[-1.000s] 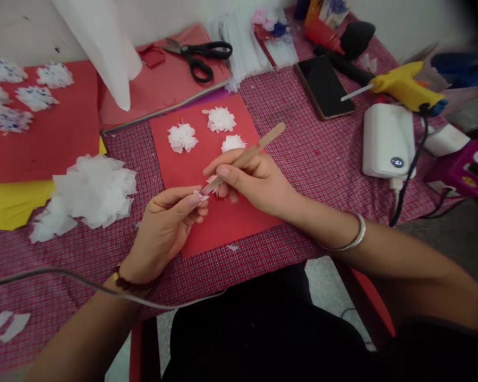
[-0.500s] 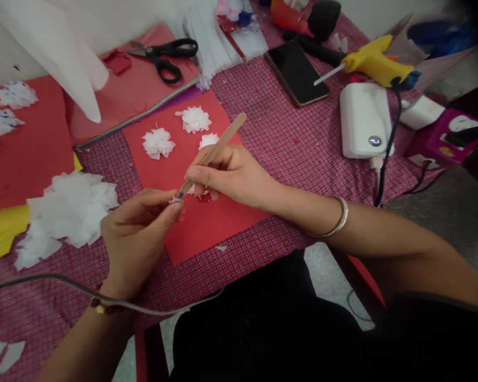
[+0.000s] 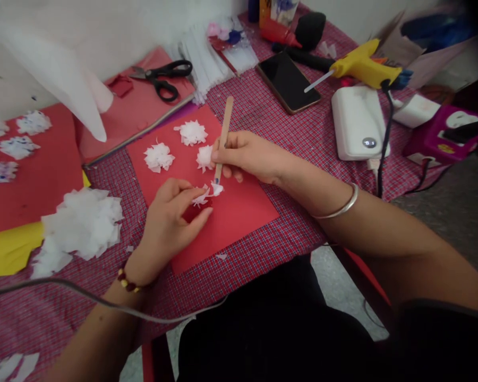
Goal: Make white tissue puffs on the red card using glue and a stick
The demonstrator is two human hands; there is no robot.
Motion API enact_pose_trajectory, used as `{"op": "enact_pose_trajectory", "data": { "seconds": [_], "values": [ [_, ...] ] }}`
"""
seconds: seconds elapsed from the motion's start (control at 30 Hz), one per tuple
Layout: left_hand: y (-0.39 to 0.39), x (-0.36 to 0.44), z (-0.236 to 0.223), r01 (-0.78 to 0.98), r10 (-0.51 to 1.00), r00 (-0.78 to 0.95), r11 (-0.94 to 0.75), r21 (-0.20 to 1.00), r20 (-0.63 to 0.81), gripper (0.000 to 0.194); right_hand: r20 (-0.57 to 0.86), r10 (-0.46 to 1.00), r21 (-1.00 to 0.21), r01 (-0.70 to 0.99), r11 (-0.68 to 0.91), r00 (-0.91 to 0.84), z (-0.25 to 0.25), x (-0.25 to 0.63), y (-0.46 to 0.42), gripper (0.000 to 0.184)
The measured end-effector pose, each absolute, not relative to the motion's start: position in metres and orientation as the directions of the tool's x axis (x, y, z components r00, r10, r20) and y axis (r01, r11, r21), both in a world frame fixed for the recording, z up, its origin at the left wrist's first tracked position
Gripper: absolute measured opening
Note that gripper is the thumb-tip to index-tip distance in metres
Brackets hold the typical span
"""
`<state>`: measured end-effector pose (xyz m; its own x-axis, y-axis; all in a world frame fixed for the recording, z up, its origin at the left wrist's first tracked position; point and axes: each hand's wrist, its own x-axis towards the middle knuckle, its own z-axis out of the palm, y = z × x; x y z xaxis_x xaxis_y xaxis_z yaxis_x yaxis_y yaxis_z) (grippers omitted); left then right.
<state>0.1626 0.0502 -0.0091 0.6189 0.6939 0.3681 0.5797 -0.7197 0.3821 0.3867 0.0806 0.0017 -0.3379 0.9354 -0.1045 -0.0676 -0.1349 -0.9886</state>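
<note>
My right hand (image 3: 252, 155) pinches a wooden craft stick (image 3: 225, 125) that slants down to the red paper sheet (image 3: 242, 212). At the stick's blue-stained lower tip is a small folded piece of white tissue paper (image 3: 217, 189). That piece is beside a partly built tissue-paper cluster (image 3: 200, 198) on the sheet. My left hand (image 3: 171, 218) is over the cluster's left side, thumb and forefinger apart; the fingertips are at its edge, and whether they touch it I cannot tell. Three fuller white tissue pompoms (image 3: 193, 132) are farther up the sheet.
At left lies a loose pile of white tissue squares (image 3: 83, 223), near another red sheet (image 3: 27, 196) with blue-flecked pompoms. Behind are black-handled scissors (image 3: 167, 79). To the right are a phone (image 3: 289, 79), a yellow glue gun (image 3: 362, 63) and a white power bank (image 3: 360, 124). A cable (image 3: 103, 302) crosses my left forearm.
Both hands have moved apart. The stick's tip, with the white tissue piece, has gone from my left fingers down to the cluster. My left hand has let go and shifted right.
</note>
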Motion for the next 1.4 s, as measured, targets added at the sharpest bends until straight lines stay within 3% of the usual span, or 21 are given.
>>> {"op": "enact_pose_trajectory", "data": {
  "seconds": [0.07, 0.17, 0.3, 0.53, 1.0, 1.1, 1.2, 1.3, 1.4],
  "values": [
    [0.05, 0.164, -0.017, 0.606, 0.712, 0.6, -0.702, 0.374, 0.365, 0.02, -0.102, 0.922, -0.993, -0.009, -0.114, -0.373, 0.003, 0.387, 0.079, 0.022],
    [0.054, 0.166, -0.022, 0.637, 0.773, 0.532, -0.635, 0.437, 0.347, 0.003, -0.074, 0.912, -0.997, 0.051, -0.059, -0.403, 0.002, 0.383, 0.075, 0.024],
    [0.06, 0.165, -0.021, 0.632, 0.813, 0.5, -0.578, 0.516, 0.298, 0.01, 0.022, 0.908, -0.994, 0.091, 0.066, -0.418, 0.0, 0.379, 0.073, 0.023],
    [0.062, 0.164, -0.022, 0.64, 0.836, 0.484, -0.539, 0.548, 0.258, 0.012, 0.19, 0.876, -0.935, 0.19, 0.299, -0.444, -0.009, 0.372, 0.071, 0.016],
    [0.069, 0.161, -0.024, 0.621, 0.89, 0.419, -0.426, 0.658, 0.18, 0.008, 0.166, 0.856, -0.809, 0.429, 0.402, -0.489, -0.005, 0.36, 0.062, 0.012],
    [0.072, 0.159, -0.025, 0.586, 0.892, 0.429, -0.393, 0.708, 0.141, 0.007, 0.156, 0.892, -0.898, 0.315, 0.307, -0.423, -0.006, 0.362, 0.065, 0.014],
    [0.074, 0.159, -0.028, 0.567, 0.906, 0.412, -0.338, 0.751, 0.097, 0.008, 0.081, 0.967, -0.993, 0.064, 0.099, -0.242, -0.004, 0.369, 0.07, 0.018],
    [0.072, 0.161, -0.027, 0.546, 0.927, 0.368, -0.274, 0.792, 0.067, 0.011, -0.064, 0.989, -0.985, -0.153, -0.085, -0.135, 0.0, 0.373, 0.071, 0.018],
    [0.06, 0.156, -0.022, 0.427, 0.95, 0.308, -0.195, 0.883, 0.061, 0.023, -0.186, 0.976, -0.943, -0.26, -0.209, -0.112, -0.002, 0.372, 0.067, 0.014]
  ]
}}
